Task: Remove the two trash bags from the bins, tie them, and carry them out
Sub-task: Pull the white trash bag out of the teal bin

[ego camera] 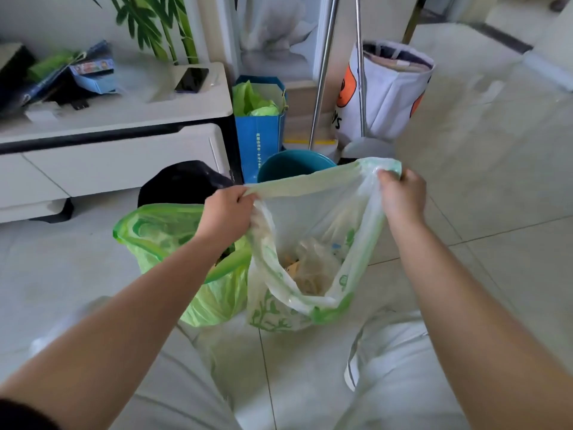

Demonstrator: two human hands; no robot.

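The left hand (228,212) and the right hand (401,195) each gripped the rim of the white trash bag (313,243), stretched open between them above the floor. Just left of the left grip stood the green trash bag (164,234), open.

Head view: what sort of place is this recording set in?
Most likely a living room in a home: a low white TV-style cabinet with a dark smartphone on top, a pale tiled floor, and a green bamboo-like houseplant behind.
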